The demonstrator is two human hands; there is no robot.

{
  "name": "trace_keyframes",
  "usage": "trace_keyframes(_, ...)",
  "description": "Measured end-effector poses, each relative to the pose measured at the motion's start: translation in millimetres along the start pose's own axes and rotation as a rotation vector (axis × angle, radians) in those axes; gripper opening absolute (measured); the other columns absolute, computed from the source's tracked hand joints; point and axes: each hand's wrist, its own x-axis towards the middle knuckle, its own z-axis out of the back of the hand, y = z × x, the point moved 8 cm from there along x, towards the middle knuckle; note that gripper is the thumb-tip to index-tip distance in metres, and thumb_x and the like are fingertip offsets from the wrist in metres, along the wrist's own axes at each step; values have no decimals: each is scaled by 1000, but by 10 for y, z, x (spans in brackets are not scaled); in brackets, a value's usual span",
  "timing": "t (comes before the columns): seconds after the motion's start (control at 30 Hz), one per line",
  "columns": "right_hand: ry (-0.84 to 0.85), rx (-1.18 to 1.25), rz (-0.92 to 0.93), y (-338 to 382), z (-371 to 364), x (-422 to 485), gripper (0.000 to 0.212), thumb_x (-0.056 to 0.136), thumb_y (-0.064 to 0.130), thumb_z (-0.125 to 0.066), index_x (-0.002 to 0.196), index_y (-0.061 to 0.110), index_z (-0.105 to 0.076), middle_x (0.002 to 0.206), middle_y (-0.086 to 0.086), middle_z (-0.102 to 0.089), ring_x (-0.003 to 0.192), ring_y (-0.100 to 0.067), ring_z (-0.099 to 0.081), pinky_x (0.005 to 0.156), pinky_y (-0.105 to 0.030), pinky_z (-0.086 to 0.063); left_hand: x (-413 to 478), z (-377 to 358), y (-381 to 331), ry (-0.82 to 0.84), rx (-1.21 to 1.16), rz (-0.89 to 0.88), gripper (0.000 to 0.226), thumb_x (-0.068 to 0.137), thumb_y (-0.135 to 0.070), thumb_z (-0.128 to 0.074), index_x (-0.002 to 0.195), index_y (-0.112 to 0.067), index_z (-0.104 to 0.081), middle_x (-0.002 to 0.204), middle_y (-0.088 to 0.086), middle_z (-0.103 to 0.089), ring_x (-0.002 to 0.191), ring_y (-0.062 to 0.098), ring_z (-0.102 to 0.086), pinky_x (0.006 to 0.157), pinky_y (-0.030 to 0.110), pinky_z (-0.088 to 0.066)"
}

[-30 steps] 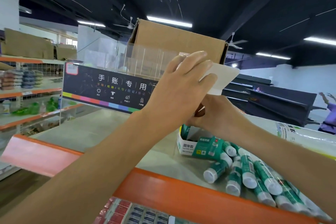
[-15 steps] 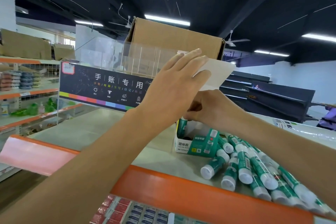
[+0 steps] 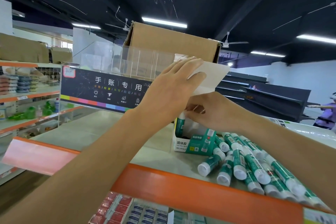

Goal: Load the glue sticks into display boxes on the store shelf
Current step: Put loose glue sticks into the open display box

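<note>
Going left to right: the black sign (image 3: 101,87) at middle left is just background. Your left hand (image 3: 172,87) is flat with the fingers straight, pressing back the white flap (image 3: 212,76) of the display box (image 3: 183,146) so the mouth is clear. Just below, your right hand (image 3: 211,114) pinches the top of one glue stick (image 3: 179,125) with its fingertips. That stick stands upright in the box's left corner.

So you're mid-load, and early on I'd say. The next move looks like letting go of that stick and reaching lower right for another from the loose pile (image 3: 251,167), which lies on the shelf (image 3: 181,185) just beside the box.

Counts: one display box, one stick visible in it, and roughly ten loose ones, though your right arm hides some.
</note>
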Motion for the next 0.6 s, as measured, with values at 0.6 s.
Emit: trace_keyframes(0.6, 357, -58, 105, 49, -40, -771, 16, 85, 37, -69, 99, 35, -75, 95, 20, -66, 82, -4, -57, 77, -18, -45, -55, -104, -6, 31, -45, 15, 49, 80, -6, -25, 113, -1, -60, 130, 20, -51, 123, 36, -46, 97, 51, -42)
